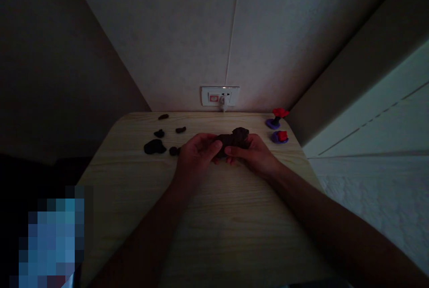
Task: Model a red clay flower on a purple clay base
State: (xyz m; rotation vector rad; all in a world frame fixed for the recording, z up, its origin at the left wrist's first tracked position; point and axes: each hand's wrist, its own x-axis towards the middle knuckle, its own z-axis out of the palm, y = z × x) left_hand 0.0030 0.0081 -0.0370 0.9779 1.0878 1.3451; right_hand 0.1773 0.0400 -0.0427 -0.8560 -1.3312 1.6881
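Above the wooden tabletop [214, 216], both hands are wrapped round a dark brown clay figure [240, 134]. It has a long body and a rounded lump at its upper right end, like an animal's head. My left hand [196, 154] grips the left end, its thumb pressed on the front. The other end is held by my right hand [256, 153], with the thumb lying across the body. Fingers hide the figure's underside. Close to my left hand lies a small dark clay lump [173, 150], and further left a flat black clay piece [155, 146].
Behind these lie more small dark pieces [180, 130]. At the back right stand a red-topped shape on a purple base [273, 123] and a low red and purple piece [279, 137]. A wall socket [204, 95] with a plug sits behind the table.
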